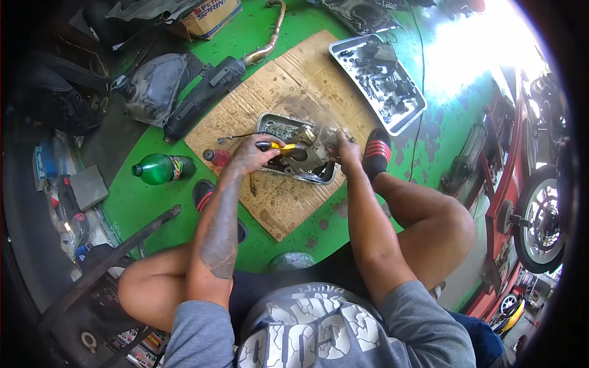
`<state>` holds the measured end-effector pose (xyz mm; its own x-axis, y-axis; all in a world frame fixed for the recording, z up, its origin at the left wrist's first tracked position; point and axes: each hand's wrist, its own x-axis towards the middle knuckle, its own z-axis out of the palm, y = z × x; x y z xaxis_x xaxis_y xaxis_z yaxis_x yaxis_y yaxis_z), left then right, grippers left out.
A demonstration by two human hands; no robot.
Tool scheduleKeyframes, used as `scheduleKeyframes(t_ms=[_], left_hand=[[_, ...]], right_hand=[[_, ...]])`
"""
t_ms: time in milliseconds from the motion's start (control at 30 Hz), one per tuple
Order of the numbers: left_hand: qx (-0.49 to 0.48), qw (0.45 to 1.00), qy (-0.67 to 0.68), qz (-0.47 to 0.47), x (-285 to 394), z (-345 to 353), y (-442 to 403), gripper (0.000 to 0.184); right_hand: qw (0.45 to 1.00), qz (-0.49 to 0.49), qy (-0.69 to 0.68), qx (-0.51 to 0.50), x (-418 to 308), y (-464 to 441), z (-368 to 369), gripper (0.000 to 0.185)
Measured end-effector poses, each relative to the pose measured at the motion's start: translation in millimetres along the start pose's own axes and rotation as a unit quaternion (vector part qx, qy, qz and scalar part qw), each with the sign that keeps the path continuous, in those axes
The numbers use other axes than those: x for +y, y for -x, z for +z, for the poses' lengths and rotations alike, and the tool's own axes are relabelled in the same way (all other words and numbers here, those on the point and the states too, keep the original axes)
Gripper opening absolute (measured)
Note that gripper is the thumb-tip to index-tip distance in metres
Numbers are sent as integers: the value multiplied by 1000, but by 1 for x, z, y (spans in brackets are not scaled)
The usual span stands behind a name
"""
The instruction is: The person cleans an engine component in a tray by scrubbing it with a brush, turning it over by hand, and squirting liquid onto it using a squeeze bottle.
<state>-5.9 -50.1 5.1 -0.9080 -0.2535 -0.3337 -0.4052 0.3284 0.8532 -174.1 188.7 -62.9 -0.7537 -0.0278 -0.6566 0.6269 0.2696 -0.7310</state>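
My left hand (250, 154) is closed around a brush (283, 147) with a yellow and black handle. Its working end points right, against a grey metal engine casing (311, 158); the bristles are hard to make out. On the far right side of that casing, my right hand (346, 150) grips its edge, with the fingers partly hidden. The casing is tilted over a small metal tray (325, 179), which has more metal parts and dark liquid inside. Beside my left hand, a small bottle with red contents (215, 157) lies on the cardboard (276, 211).
A larger tray (402, 126) of small parts lies at the upper right. Left of the cardboard are a green bottle (161, 169) and an exhaust muffler (205, 98). A red motorcycle frame (506, 202) with a wheel (543, 218) stands at right.
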Motion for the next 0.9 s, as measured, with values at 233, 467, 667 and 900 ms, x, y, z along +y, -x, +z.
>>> scheduleKeyframes(t_ms=[233, 467, 667, 900], left_hand=[[-57, 995, -56, -63, 31, 1, 5, 21], [-34, 999, 9, -13, -5, -16, 7, 20], [-58, 997, -56, -4, 10, -12, 3, 23], [-158, 976, -146, 30, 30, 11, -13, 24]], right_hand=[[999, 0, 50, -15, 4, -4, -1, 55], [1000, -14, 1, 5, 8, 3, 0, 52], [999, -25, 22, -9, 11, -3, -6, 55], [997, -60, 47, -10, 6, 5, 0, 51]])
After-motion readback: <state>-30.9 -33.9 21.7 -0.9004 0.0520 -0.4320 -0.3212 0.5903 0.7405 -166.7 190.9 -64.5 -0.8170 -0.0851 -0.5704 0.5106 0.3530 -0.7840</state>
